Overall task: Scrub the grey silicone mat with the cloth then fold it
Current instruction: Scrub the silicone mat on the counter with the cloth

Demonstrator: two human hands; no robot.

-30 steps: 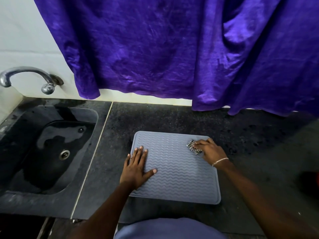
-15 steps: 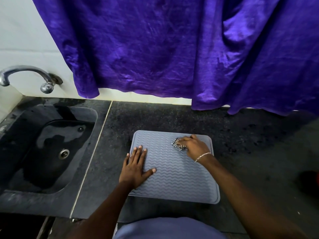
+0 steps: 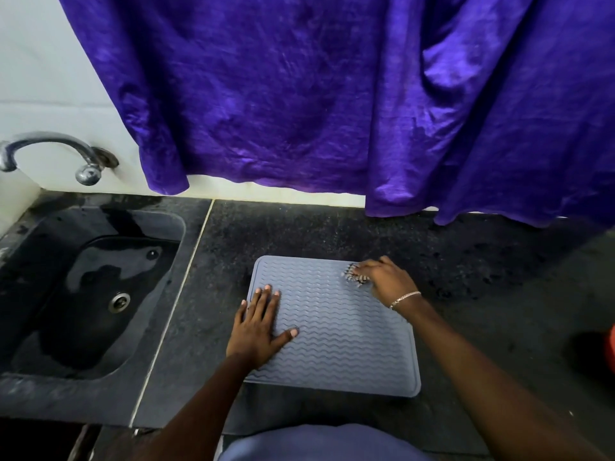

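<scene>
Mat flat on counter, likely floppy & grippy; fold from a corner. L hand splayed flat pinning it, R hand fingers bunched on cloth at far edge.

The mat lies on the counter, right of the sink, before the curtain.
</scene>
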